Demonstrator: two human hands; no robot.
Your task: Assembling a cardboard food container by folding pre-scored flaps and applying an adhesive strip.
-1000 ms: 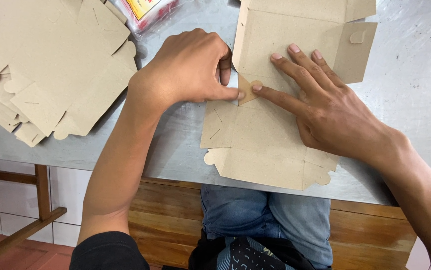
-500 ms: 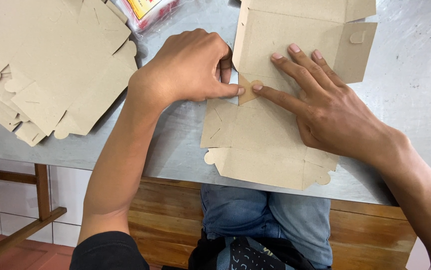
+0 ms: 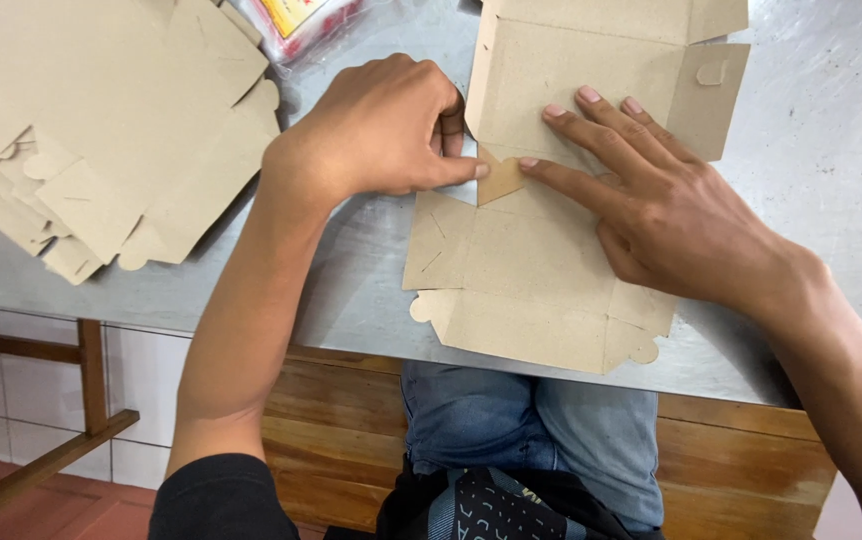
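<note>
A flat brown cardboard box blank [image 3: 541, 270] lies on the steel table [image 3: 831, 160] in front of me. My left hand [image 3: 381, 130] has its fingers curled and pinches a small folded flap [image 3: 499, 180] at the blank's left side. My right hand [image 3: 651, 200] lies flat on the blank with fingers spread, its index fingertip pressing beside the same flap. The blank's far part has side tabs with a cut slot.
A stack of several more flat cardboard blanks [image 3: 101, 130] lies at the table's left. A plastic-wrapped red and yellow packet [image 3: 301, 20] sits at the far edge. A wooden bench [image 3: 731, 450] and my jeans [image 3: 531, 420] are below the table's front edge.
</note>
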